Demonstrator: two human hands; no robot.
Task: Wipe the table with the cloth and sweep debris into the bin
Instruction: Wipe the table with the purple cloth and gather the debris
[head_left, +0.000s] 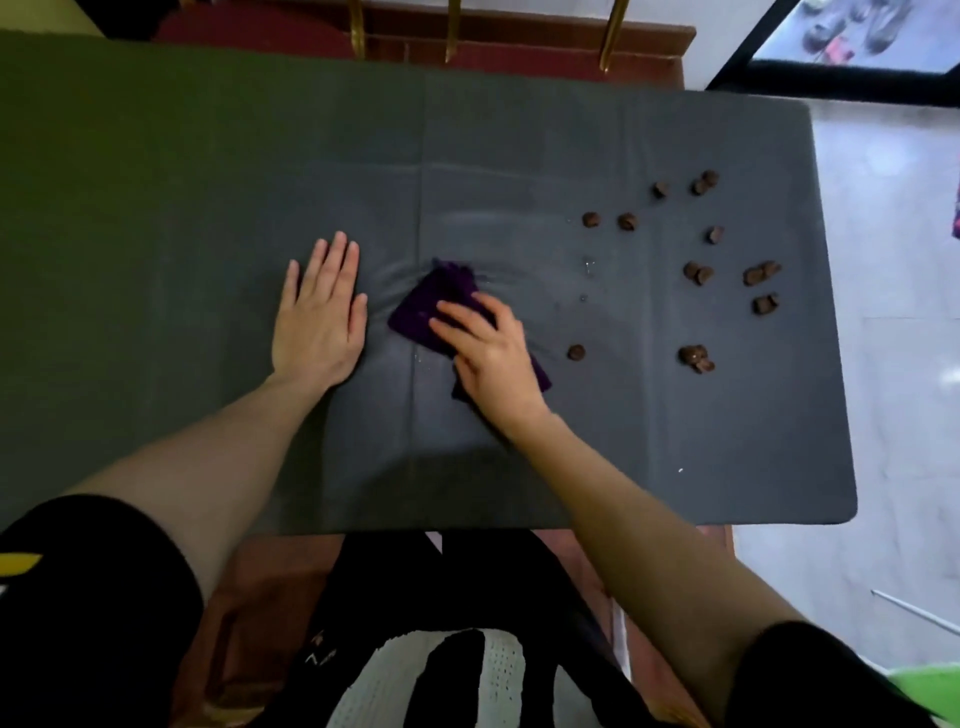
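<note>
One cloth (441, 293) under right hand (493, 358); left hand (319, 322) flat just beside.

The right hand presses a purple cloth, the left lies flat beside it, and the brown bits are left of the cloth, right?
Not quite: the head view shows the brown bits right of the purple cloth, not left. The right hand does press it, left hand flat beside.

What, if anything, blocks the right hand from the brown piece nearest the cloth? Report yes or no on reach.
Probably yes. The right hand presses the purple cloth on the table, and that brown piece lies just right of it, with only bare table between.
</note>
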